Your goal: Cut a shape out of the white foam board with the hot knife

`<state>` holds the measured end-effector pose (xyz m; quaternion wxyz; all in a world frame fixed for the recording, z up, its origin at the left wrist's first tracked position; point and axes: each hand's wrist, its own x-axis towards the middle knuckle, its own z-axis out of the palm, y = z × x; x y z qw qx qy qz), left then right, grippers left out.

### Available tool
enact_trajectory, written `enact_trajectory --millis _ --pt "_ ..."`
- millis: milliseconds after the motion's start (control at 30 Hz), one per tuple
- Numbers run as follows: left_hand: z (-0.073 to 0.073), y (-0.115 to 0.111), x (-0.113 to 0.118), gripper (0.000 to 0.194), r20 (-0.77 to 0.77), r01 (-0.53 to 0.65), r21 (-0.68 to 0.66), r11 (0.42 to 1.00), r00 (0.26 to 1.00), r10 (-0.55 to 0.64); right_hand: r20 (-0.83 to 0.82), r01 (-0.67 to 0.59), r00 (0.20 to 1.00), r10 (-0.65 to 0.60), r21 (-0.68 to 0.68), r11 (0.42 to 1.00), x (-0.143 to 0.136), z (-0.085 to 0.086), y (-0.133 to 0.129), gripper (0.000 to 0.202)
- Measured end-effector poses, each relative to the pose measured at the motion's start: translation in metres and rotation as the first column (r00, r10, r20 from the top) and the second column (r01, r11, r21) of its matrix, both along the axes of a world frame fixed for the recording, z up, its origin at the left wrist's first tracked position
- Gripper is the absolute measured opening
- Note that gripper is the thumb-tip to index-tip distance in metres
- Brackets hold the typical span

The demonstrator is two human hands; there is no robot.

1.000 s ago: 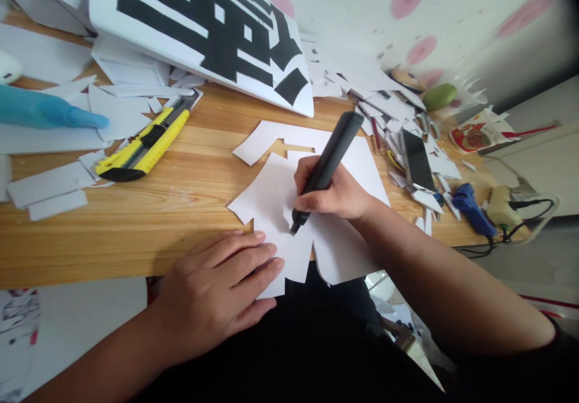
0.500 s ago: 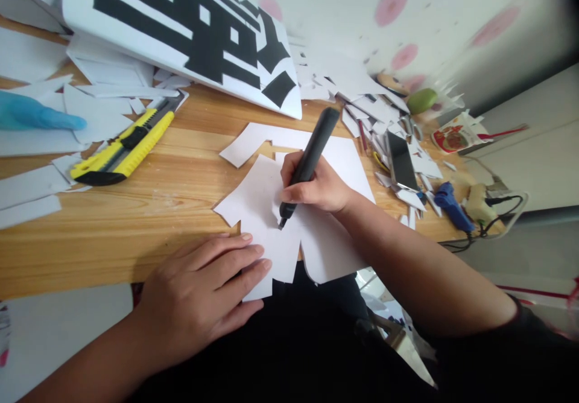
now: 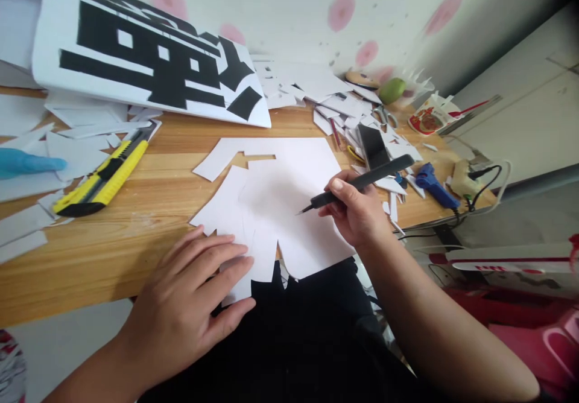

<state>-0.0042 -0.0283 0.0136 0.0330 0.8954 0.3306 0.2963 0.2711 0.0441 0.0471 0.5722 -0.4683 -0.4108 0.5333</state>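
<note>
My right hand (image 3: 355,207) is closed around a black pen-shaped craft knife (image 3: 368,178). Its thin pointed tip is aimed down and left, over the white board sheet (image 3: 312,168); whether it touches the surface I cannot tell. The sheet has notched cut edges, a narrow slot near its far side and faint lines on its left part. It overhangs the table's near edge. My left hand (image 3: 199,288) lies with fingers spread on the sheet's near left corner, holding nothing. A yellow and black utility knife (image 3: 106,174) rests on the table to the left.
Behind stands a white panel with black character shapes (image 3: 167,71). White offcuts (image 3: 27,228) lie at left beside a blue glove-like thing (image 3: 31,163). At right are a phone (image 3: 373,145), scissors (image 3: 384,116), a paper cup (image 3: 432,114) and a blue glue gun (image 3: 436,186) with a cord.
My right hand has lifted the craft knife from the sheet's middle and moved right, tilting the handle lower. My left hand stays on the sheet. The camera view has shifted.
</note>
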Motion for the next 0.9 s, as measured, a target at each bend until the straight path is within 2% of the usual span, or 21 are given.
enact_trajectory --millis 133,267,333,467,500,533,633,700,800,900 --pt "0.008 0.013 0.015 0.027 -0.059 -0.008 0.049 0.999 0.998 0.011 0.06 0.066 0.996 -0.065 -0.017 0.998 -0.009 -0.015 -0.011 0.04" --pt "0.005 0.022 0.02 0.035 -0.138 -0.017 0.012 1.0 0.99 0.018 0.135 0.074 0.988 -0.081 0.054 0.996 -0.02 -0.021 -0.022 0.039" --pt "0.002 0.023 0.016 0.051 -0.198 -0.001 -0.011 1.0 0.98 -0.001 0.169 0.111 0.978 -0.121 0.07 0.991 -0.019 -0.021 -0.028 0.039" --pt "0.005 0.02 0.001 0.106 -0.341 0.073 -0.025 0.997 0.937 -0.077 0.162 0.175 0.97 -0.183 0.06 0.983 -0.002 -0.02 -0.033 0.035" --pt "0.007 0.019 -0.002 0.11 -0.376 0.092 -0.018 0.996 0.922 -0.092 0.136 0.175 0.974 -0.181 0.054 0.983 0.004 -0.019 -0.034 0.035" --pt "0.009 0.019 -0.006 0.107 -0.408 0.108 -0.008 0.994 0.907 -0.102 0.11 0.163 0.98 -0.167 0.044 0.986 0.009 -0.019 -0.035 0.035" --pt "0.015 0.018 -0.011 0.074 -0.451 0.1 0.016 0.995 0.889 -0.082 0.076 0.108 0.991 -0.11 0.029 0.994 0.02 -0.019 -0.04 0.039" --pt "0.017 0.017 -0.009 0.073 -0.445 0.067 0.012 0.998 0.894 -0.055 0.101 0.1 0.989 -0.104 0.045 0.994 0.025 -0.022 -0.048 0.036" --pt "0.016 0.014 -0.001 0.074 -0.428 0.047 0.014 0.999 0.903 -0.037 0.2 0.172 0.961 -0.193 0.118 0.978 0.029 -0.028 -0.062 0.028" --pt "0.015 0.008 0.015 0.07 -0.376 0.016 0.04 0.999 0.927 0.0 0.284 0.282 0.891 -0.354 0.264 0.922 0.034 -0.034 -0.073 0.025"
